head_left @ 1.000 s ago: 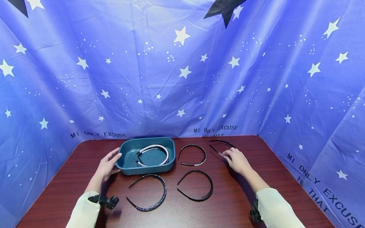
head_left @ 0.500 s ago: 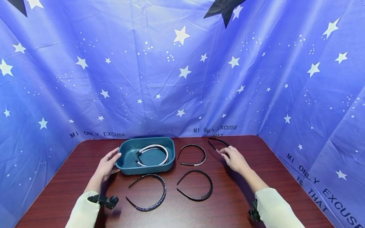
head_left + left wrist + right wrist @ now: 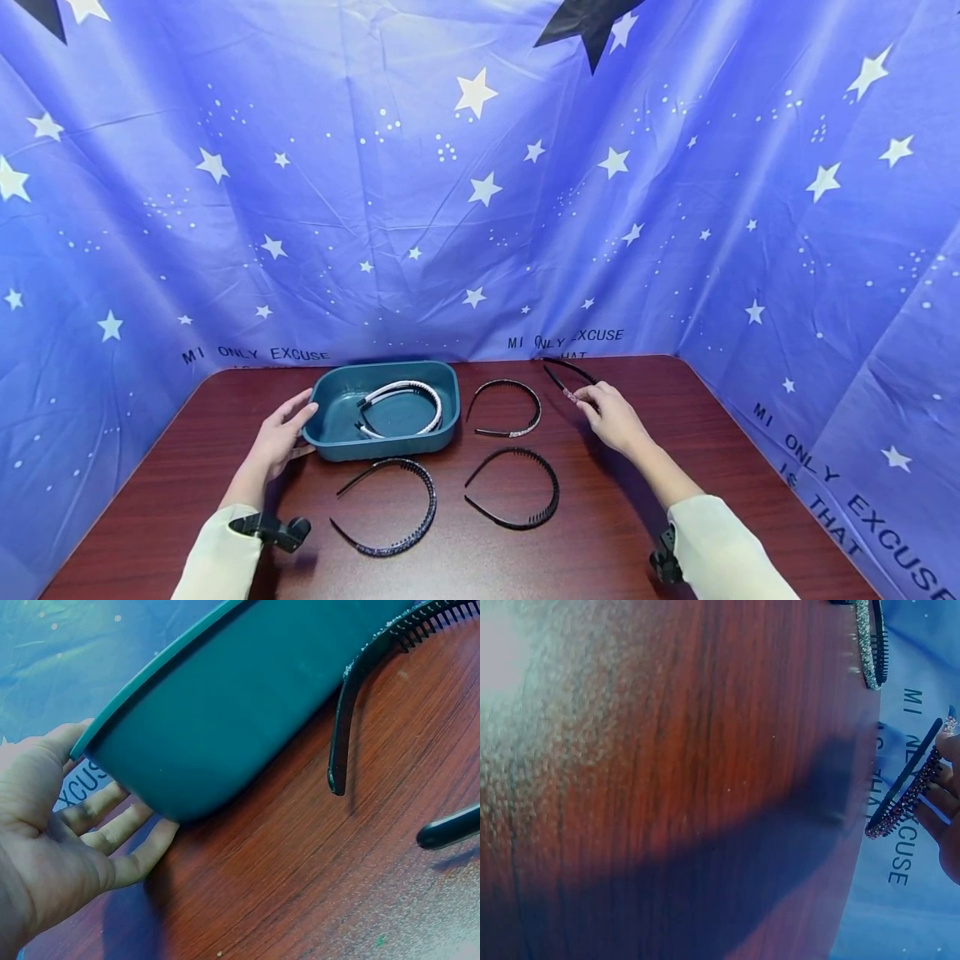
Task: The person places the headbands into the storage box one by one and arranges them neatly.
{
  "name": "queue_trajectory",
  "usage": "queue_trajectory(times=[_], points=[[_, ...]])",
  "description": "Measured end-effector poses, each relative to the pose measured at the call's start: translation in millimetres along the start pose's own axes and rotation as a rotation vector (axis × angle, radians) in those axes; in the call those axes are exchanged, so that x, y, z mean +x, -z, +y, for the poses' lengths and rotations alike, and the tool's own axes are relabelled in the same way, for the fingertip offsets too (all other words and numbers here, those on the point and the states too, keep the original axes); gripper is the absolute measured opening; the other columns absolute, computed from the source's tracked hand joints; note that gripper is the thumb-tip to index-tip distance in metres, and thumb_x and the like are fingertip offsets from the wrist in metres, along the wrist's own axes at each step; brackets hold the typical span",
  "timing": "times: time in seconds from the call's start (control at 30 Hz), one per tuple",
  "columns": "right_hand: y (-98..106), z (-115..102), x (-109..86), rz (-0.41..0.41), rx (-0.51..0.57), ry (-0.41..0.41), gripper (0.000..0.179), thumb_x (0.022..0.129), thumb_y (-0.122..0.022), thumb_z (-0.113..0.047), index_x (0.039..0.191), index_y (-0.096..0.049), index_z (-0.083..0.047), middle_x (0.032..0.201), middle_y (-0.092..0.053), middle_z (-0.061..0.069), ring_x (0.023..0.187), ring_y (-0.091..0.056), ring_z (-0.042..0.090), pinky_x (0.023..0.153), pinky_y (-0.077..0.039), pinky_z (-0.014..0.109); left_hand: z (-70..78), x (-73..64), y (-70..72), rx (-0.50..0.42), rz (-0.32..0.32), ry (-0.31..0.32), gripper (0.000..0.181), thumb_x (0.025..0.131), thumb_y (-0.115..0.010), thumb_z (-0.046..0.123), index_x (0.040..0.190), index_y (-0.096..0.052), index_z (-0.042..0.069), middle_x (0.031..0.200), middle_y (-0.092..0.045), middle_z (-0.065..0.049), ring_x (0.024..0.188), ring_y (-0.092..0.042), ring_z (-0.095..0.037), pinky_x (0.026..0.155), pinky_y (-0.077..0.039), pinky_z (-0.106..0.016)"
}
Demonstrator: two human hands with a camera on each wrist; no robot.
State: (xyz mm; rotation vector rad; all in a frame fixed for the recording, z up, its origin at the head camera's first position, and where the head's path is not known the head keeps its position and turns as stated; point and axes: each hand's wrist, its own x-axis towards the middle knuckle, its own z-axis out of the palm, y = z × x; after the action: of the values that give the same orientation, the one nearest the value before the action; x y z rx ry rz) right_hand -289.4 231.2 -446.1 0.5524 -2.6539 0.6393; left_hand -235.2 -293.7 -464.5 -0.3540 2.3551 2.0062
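Head view: tray (image 3: 348, 452) left of centre, plain teal. White headband (image 3: 437, 406) in it, black inner side. Speckled headband (image 3: 432, 502) bottom centre: black, bluish-silver flecks. Black headband (image 3: 556, 492) right of it, solid. Silver-glitter headband (image 3: 538, 410) above, otherwise black. Pink-glitter headband (image 3: 570, 395) right of centre, black ends. Table (image 3: 622, 533) red-brown grain. Backdrop (image 3: 337, 208) blue-violet, white stars, dots. Sleeves (image 3: 221, 550) cream, lower corners.

Right hand (image 3: 950, 832) cut off at right wrist view's edge; beaded headband (image 3: 905, 801) apparently part-hidden behind it.
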Motion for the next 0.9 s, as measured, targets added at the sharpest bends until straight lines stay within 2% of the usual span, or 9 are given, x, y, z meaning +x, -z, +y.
queue_trajectory(times=[0.23, 0.57, 0.9], points=[[1.2, -4.8, 1.3, 0.015, 0.006, 0.01, 0.011, 0.089, -0.062, -0.011, 0.099, -0.067, -0.009, 0.09, -0.059, 0.003, 0.085, -0.051, 0.018, 0.075, -0.044, 0.039, -1.7, 0.3, -0.5, -0.002, -0.006, -0.012, 0.068, 0.094, -0.049, 0.046, 0.15, -0.022, 0.016, 0.15, -0.023, -0.023, 0.112, -0.052, -0.026, 0.083, -0.054, -0.043], [1.6, -14.0, 3.9, 0.009, 0.007, 0.022, 0.012, 0.09, -0.061, -0.011, 0.1, -0.067, -0.008, 0.091, -0.06, 0.004, 0.086, -0.052, 0.019, 0.075, -0.044, 0.039, -2.0, 0.5, -1.0, 0.002, 0.0, 0.005, 0.065, 0.096, -0.047, 0.042, 0.15, -0.021, 0.016, 0.15, -0.023, -0.023, 0.122, -0.045, -0.037, 0.085, -0.053, -0.046], [4.5, -26.3, 6.3, 0.009, 0.02, 0.037, 0.012, 0.091, -0.06, -0.013, 0.1, -0.068, -0.009, 0.089, -0.06, 0.002, 0.084, -0.051, 0.017, 0.073, -0.044, 0.037, 0.6, -0.9, -0.8, -0.007, 0.005, 0.003, 0.068, 0.094, -0.05, 0.045, 0.149, -0.023, 0.017, 0.15, -0.024, -0.022, 0.117, -0.049, -0.031, 0.085, -0.053, -0.045]])
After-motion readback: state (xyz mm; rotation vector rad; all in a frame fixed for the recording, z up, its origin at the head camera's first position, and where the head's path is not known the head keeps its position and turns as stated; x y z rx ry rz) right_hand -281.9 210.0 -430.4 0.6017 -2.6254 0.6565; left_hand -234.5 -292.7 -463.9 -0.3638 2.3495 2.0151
